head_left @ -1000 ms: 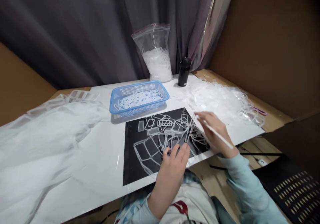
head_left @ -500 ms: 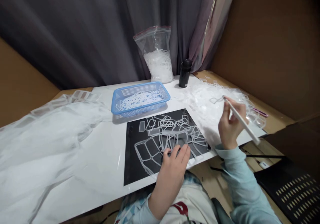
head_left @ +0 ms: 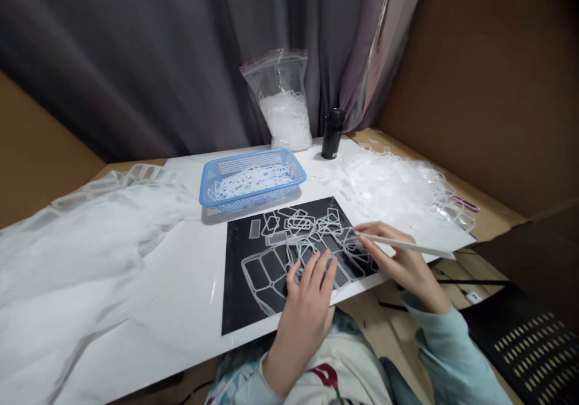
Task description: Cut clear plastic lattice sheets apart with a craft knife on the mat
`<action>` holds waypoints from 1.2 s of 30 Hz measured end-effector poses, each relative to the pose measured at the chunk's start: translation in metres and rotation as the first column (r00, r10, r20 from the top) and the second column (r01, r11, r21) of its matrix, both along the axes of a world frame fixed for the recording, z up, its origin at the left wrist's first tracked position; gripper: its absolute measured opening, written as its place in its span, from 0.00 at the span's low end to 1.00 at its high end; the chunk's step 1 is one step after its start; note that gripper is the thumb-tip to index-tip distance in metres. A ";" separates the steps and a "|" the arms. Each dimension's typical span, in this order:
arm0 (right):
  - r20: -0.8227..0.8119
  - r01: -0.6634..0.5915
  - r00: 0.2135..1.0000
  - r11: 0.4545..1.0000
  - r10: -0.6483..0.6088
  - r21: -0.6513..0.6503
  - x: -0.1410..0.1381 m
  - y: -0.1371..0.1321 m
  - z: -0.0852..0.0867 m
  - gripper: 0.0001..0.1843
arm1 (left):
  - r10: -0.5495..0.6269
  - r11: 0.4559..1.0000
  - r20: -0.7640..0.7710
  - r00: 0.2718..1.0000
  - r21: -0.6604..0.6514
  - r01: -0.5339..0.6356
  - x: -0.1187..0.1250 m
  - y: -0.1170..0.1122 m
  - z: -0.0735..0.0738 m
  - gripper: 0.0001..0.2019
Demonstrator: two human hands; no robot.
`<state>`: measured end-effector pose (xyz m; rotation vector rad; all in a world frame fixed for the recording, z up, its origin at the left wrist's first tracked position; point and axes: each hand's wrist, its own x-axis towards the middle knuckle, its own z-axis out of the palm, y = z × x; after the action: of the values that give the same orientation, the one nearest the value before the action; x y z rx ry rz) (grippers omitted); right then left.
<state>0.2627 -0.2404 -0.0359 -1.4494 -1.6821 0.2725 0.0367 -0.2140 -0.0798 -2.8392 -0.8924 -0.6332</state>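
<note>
My left hand [head_left: 305, 299] lies with its fingers spread over translucent plastic frames [head_left: 271, 272] on the black mat [head_left: 235, 305]. Held in my right hand [head_left: 402, 260] is a slim white pen-like tool [head_left: 416, 247]. Its tip is at the mat's right side, among a tangle of thin white rectangular rings [head_left: 332, 221]; whether it touches them I cannot tell. Near the mat's upper left lies a small filled rectangle [head_left: 254, 229]. Part of the frames is hidden under my left fingers.
Behind the mat stands a blue basket [head_left: 210, 198] holding white rings. A zip bag [head_left: 287, 115] of white pieces and a black bottle [head_left: 332, 133] are at the back. Piles of clear plastic [head_left: 389, 181] lie right and film sheets [head_left: 81, 254] left. A purple tool [head_left: 467, 204] lies far right.
My right hand has moved left and down from the plastic pile to the mat, bringing the white tool with it. A piece seen at the tool's tip is no longer distinguishable. My left hand has barely shifted.
</note>
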 end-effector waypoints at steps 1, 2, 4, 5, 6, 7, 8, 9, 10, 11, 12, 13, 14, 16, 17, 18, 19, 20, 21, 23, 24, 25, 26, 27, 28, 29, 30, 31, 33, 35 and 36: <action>-0.029 -0.066 0.998 0.995 0.064 -0.070 -0.002 -0.006 -0.001 0.06 | -0.044 0.999 0.036 0.998 -0.015 0.045 -0.004 -0.001 0.000 0.25; -0.061 -0.134 0.990 0.982 0.127 -0.134 -0.004 -0.011 -0.002 0.06 | -0.092 0.995 0.070 0.993 -0.028 0.094 -0.009 -0.002 -0.002 0.21; -0.120 -0.251 0.966 0.939 0.228 -0.235 -0.009 -0.020 -0.004 0.06 | -0.184 0.981 0.116 0.976 -0.038 0.189 -0.018 -0.004 -0.005 0.17; -0.146 -0.291 0.954 0.918 0.260 -0.270 -0.011 -0.024 -0.005 0.07 | -0.214 0.975 0.129 0.968 -0.038 0.221 -0.022 -0.005 -0.008 0.17; -0.168 -0.320 0.945 0.900 0.281 -0.297 -0.013 -0.026 -0.007 0.07 | -0.232 0.970 0.136 0.963 -0.037 0.239 -0.026 -0.005 -0.010 0.17; -0.182 -0.336 0.939 0.887 0.290 -0.316 -0.015 -0.027 -0.009 0.07 | -0.241 0.968 0.133 0.961 -0.041 0.248 -0.028 -0.005 -0.012 0.17; -0.192 -0.338 0.938 0.882 0.288 -0.328 -0.016 -0.028 -0.011 0.07 | -0.242 0.967 0.123 0.963 -0.047 0.249 -0.030 -0.005 -0.012 0.18; -0.198 -0.332 0.940 0.884 0.279 -0.330 -0.016 -0.028 -0.013 0.07 | -0.231 0.970 0.112 0.967 -0.055 0.238 -0.031 -0.004 -0.012 0.19; -0.198 -0.316 0.944 0.892 0.262 -0.324 -0.017 -0.028 -0.015 0.07 | -0.209 0.974 0.100 0.973 -0.066 0.216 -0.032 -0.003 -0.011 0.20; -0.195 -0.298 0.950 0.902 0.246 -0.314 -0.017 -0.027 -0.017 0.07 | -0.179 0.979 0.090 0.980 -0.078 0.186 -0.031 -0.002 -0.010 0.21; -0.191 -0.281 0.954 0.911 0.231 -0.302 -0.017 -0.025 -0.018 0.07 | -0.143 0.985 0.082 0.986 -0.089 0.150 -0.031 -0.001 -0.008 0.22; -0.188 -0.267 0.958 0.919 0.219 -0.289 -0.017 -0.024 -0.020 0.08 | -0.104 0.989 0.076 0.992 -0.099 0.111 -0.030 0.000 -0.006 0.23; -0.187 -0.258 0.959 0.925 0.211 -0.279 -0.017 -0.023 -0.021 0.08 | -0.070 0.991 0.071 0.995 -0.107 0.077 -0.028 0.001 -0.005 0.24; -0.191 -0.249 0.961 0.931 0.202 -0.266 -0.017 -0.021 -0.022 0.07 | -0.035 0.993 0.061 0.998 -0.111 0.042 -0.027 0.003 -0.003 0.26; -0.191 -0.248 0.961 0.934 0.202 -0.259 -0.017 -0.021 -0.023 0.07 | -0.033 0.993 0.059 0.998 -0.107 0.039 -0.026 0.004 -0.002 0.27; -0.185 -0.249 0.961 0.936 0.207 -0.249 -0.018 -0.021 -0.023 0.07 | -0.038 0.994 0.060 0.997 -0.104 0.044 -0.026 0.004 -0.003 0.27; -0.170 -0.255 0.961 0.937 0.218 -0.238 -0.018 -0.021 -0.024 0.06 | -0.044 0.993 0.065 0.997 -0.103 0.051 -0.027 0.005 -0.003 0.26; -0.146 -0.265 0.961 0.936 0.236 -0.230 -0.018 -0.022 -0.024 0.06 | -0.052 0.993 0.076 0.996 -0.103 0.060 -0.027 0.005 -0.004 0.24; -0.119 -0.279 0.959 0.935 0.258 -0.221 -0.019 -0.022 -0.025 0.05 | -0.064 0.992 0.090 0.994 -0.104 0.073 -0.028 0.005 -0.005 0.22; -0.065 -0.306 0.952 0.930 0.299 -0.205 -0.020 -0.023 -0.027 0.05 | -0.107 0.989 0.129 0.986 -0.083 0.119 -0.030 0.005 -0.007 0.18; -0.045 -0.316 0.949 0.928 0.314 -0.197 -0.020 -0.023 -0.028 0.06 | -0.139 0.987 0.148 0.979 -0.060 0.149 -0.031 0.005 -0.008 0.17; -0.030 -0.321 0.947 0.928 0.321 -0.189 -0.020 -0.023 -0.029 0.06 | -0.171 0.984 0.163 0.972 -0.029 0.178 -0.031 0.005 -0.009 0.17; -0.020 -0.321 0.946 0.929 0.323 -0.185 -0.019 -0.023 -0.030 0.06 | -0.197 0.980 0.175 0.965 0.000 0.200 -0.032 0.004 -0.010 0.17; -0.012 -0.320 0.946 0.929 0.323 -0.185 -0.019 -0.023 -0.030 0.06 | -0.212 0.977 0.180 0.961 0.020 0.212 -0.032 0.004 -0.011 0.17; -0.005 -0.319 0.946 0.929 0.324 -0.190 -0.019 -0.023 -0.030 0.05 | -0.217 0.976 0.182 0.959 0.030 0.215 -0.031 0.004 -0.012 0.17; 0.001 -0.319 0.946 0.927 0.326 -0.197 -0.018 -0.023 -0.030 0.05 | -0.214 0.977 0.181 0.960 0.031 0.212 -0.031 0.003 -0.013 0.17; 0.007 -0.321 0.944 0.925 0.330 -0.205 -0.018 -0.023 -0.029 0.05 | -0.207 0.978 0.180 0.962 0.028 0.205 -0.030 0.003 -0.013 0.17; 0.015 -0.324 0.942 0.922 0.335 -0.211 -0.018 -0.023 -0.028 0.05 | -0.199 0.980 0.174 0.964 0.022 0.199 -0.030 0.002 -0.013 0.18; 0.039 -0.328 0.938 0.918 0.345 -0.223 -0.018 -0.024 -0.025 0.05 | -0.180 0.983 0.162 0.970 0.011 0.181 -0.028 0.002 -0.013 0.18; 0.084 -0.330 0.931 0.917 0.355 -0.223 -0.020 -0.025 -0.022 0.05 | -0.158 0.987 0.155 0.975 0.001 0.160 -0.027 0.001 -0.012 0.19; 0.118 -0.329 0.926 0.919 0.359 -0.217 -0.021 -0.026 -0.022 0.06 | -0.148 0.989 0.153 0.977 -0.002 0.150 -0.026 0.001 -0.011 0.19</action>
<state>0.2414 -0.2665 -0.0579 -1.3311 -2.0891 0.5424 0.0103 -0.2130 -0.0908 -2.9225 -0.7094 -0.8755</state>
